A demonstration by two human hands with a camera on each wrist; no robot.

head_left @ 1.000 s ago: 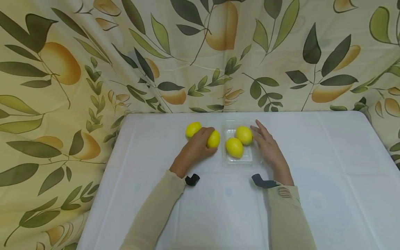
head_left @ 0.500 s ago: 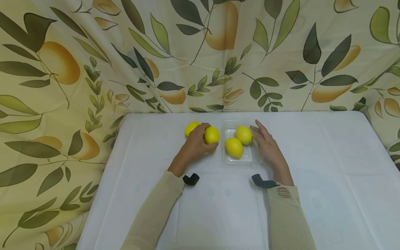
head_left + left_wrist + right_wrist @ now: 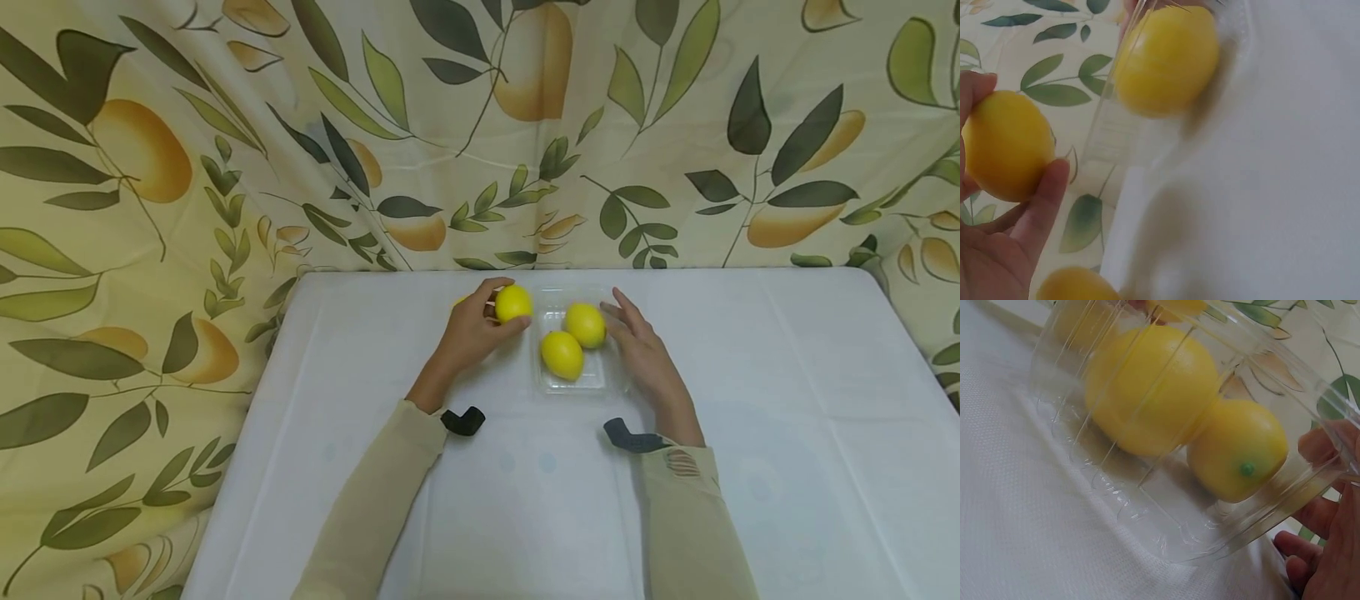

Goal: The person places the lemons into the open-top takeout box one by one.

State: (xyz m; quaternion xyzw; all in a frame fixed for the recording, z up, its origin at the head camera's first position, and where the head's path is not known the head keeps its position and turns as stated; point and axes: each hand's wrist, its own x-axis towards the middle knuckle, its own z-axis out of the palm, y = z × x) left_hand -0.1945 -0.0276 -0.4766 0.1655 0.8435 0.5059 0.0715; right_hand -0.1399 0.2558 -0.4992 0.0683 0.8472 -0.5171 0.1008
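A yellow lemon (image 3: 513,303) is held between the fingers and thumb of my left hand (image 3: 471,332), raised just left of the clear plastic container (image 3: 549,387). The left wrist view shows this lemon (image 3: 1009,145) with the thumb along its lower side. Inside the container lie two lemons, one nearer (image 3: 562,355) and one farther (image 3: 585,325). My right hand (image 3: 647,358) grips the container's right rim; in the right wrist view its fingers (image 3: 1317,514) sit around the edge. Behind the left hand another lemon (image 3: 459,302) is mostly hidden.
A white cloth covers the table (image 3: 780,375). Along its far edge hangs a leaf-and-fruit patterned curtain (image 3: 570,183), which also runs down the left side. A dark strap piece (image 3: 463,422) sticks out from the left cuff, another (image 3: 633,437) from the right.
My left hand has moved away toward the curtain with its lemon, now covering most of the lemon behind. The right hand and the container have stayed put.
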